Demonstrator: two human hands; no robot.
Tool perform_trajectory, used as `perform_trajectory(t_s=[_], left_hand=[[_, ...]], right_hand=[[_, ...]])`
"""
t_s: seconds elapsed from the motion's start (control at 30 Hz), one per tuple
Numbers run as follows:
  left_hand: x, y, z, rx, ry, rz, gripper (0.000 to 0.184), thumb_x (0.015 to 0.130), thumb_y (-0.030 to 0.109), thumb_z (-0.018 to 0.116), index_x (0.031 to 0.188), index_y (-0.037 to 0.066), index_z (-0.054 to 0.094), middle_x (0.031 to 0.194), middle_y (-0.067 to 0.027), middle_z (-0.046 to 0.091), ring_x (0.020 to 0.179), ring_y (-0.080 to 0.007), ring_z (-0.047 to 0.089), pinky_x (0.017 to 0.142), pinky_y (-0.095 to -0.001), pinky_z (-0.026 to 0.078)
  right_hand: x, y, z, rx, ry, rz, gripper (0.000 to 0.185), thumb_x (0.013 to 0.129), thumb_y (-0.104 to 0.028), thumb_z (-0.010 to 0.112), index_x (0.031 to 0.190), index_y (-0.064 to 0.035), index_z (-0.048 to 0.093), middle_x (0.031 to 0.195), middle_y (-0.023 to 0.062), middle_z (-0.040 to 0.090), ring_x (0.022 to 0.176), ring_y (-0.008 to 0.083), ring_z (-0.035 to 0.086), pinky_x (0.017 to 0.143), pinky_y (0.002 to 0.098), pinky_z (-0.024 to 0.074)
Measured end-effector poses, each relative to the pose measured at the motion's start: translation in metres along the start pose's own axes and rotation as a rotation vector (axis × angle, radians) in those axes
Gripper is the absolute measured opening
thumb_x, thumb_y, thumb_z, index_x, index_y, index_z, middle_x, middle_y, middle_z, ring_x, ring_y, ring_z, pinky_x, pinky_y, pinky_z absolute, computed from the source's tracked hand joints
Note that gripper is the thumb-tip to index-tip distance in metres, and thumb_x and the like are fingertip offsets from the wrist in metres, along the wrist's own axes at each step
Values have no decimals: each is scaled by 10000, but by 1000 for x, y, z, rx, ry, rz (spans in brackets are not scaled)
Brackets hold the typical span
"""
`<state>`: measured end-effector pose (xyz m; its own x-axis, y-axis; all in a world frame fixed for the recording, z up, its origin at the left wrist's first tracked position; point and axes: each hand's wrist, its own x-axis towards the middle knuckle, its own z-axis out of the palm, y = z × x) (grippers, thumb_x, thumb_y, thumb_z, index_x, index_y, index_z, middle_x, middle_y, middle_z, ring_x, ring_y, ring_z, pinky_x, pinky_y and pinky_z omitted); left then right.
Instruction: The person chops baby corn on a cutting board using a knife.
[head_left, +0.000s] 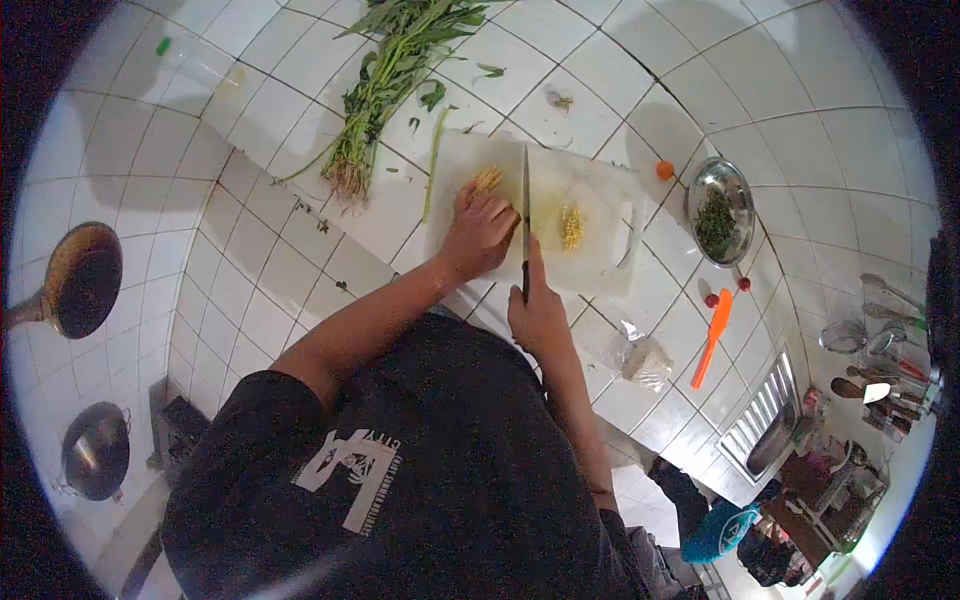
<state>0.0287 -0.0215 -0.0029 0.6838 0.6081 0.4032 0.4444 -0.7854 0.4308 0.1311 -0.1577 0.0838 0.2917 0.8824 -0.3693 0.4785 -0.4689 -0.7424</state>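
Observation:
My right hand [540, 315] is wrapped round the dark handle of a long kitchen knife [527, 190], its blade standing on edge over the white cutting board [600, 272]. Just left of the blade, my left hand [482, 235] presses down with curled fingers on a bunch of thin yellow strips [487, 180], which stick out beyond the knuckles. Its fingertips lie close to the blade; whether they touch it I cannot tell. Finely chopped yellow bits [571, 228] form a small pile on the board, right of the knife.
Leafy greens with roots [375, 110] lie behind the board. On the right are a metal bowl [740, 200] of chopped greens, an orange peeler-like or knife-shaped tool [712, 340], a small orange fruit [665, 170] and a clear plastic bag [648, 362]. A sink [772, 440] is farther right.

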Motion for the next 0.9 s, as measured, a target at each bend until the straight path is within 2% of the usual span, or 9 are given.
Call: perform_trajectory(t_s=[0.03, 0.23, 0.33, 0.4, 0.47, 0.57, 0.67, 0.77, 0.9], left_hand=[[-2, -3, 5, -4, -3, 0, 160, 840, 135, 617, 988, 108, 672, 1018, -59, 599, 1101, -256, 581, 1123, -567, 287], [-2, -12, 10, -27, -10, 41, 147, 877, 135, 572, 986, 102, 667, 979, -63, 599, 1096, -267, 582, 1126, -559, 286], [-3, -7, 10, 65, -57, 56, 155, 876, 124, 575, 1001, 89, 660, 1018, -63, 605, 1095, -276, 580, 1126, -560, 285], [0, -4, 1, -22, -43, 1, 165, 859, 89, 614, 1017, 91, 661, 1048, -64, 616, 1098, -286, 579, 1133, -564, 275], [3, -1, -4, -46, -83, 0, 185, 842, 75, 641, 1024, 101, 664, 1054, -63, 621, 1101, -287, 579, 1136, -568, 269], [4, 0, -3, -64, -98, -16, 224, 813, 66, 686, 1031, 119, 671, 1062, -57, 625, 1104, -286, 580, 1139, -577, 260], [3, -1, -4, -50, -89, 5, 228, 807, 78, 705, 1029, 128, 676, 1062, -49, 629, 1099, -281, 586, 1143, -585, 251], [0, -11, 4, -39, -79, 13, 201, 824, 107, 702, 1023, 125, 681, 1052, -49, 636, 1091, -276, 593, 1147, -591, 243], [-6, -22, 19, 2, -21, -2, 168, 856, 188, 694, 1005, 112, 683, 1024, -62, 646, 1094, -270, 599, 1141, -596, 250]], right_hand=[[2, -2, 1, 15, -35, 57, 860, 908, -73, 522, 1620, -206, 58, 898, 357, 672, 821, 569, 638, 750, 607, 505], [25, 0, 10, -52, 24, 88, 868, 892, -84, 526, 1621, -189, 65, 859, 368, 658, 789, 554, 638, 731, 610, 506], [15, 18, 11, -90, 69, 108, 856, 900, -82, 517, 1621, -188, 67, 836, 353, 660, 765, 534, 648, 714, 608, 508], [9, 25, 9, -72, 124, 90, 848, 913, -81, 510, 1623, -216, 66, 822, 339, 662, 761, 524, 652, 714, 601, 513], [4, 27, 2, -42, 136, 170, 847, 925, -87, 514, 1624, -232, 58, 816, 335, 660, 764, 523, 653, 722, 593, 515], [-1, 36, -6, -23, 190, 253, 842, 931, -91, 524, 1624, -227, 64, 841, 343, 663, 801, 528, 653, 756, 589, 513], [-5, 30, -14, 42, 226, 180, 827, 937, -98, 534, 1623, -230, 90, 882, 354, 665, 845, 539, 648, 793, 592, 506], [-8, 16, -16, 87, 154, 181, 812, 938, -96, 546, 1620, -226, 125, 962, 367, 666, 928, 547, 642, 842, 584, 506], [-2, 9, -9, 95, 48, 64, 795, 936, -95, 553, 1613, -202, 151, 1057, 378, 653, 1016, 544, 626, 910, 569, 500]])
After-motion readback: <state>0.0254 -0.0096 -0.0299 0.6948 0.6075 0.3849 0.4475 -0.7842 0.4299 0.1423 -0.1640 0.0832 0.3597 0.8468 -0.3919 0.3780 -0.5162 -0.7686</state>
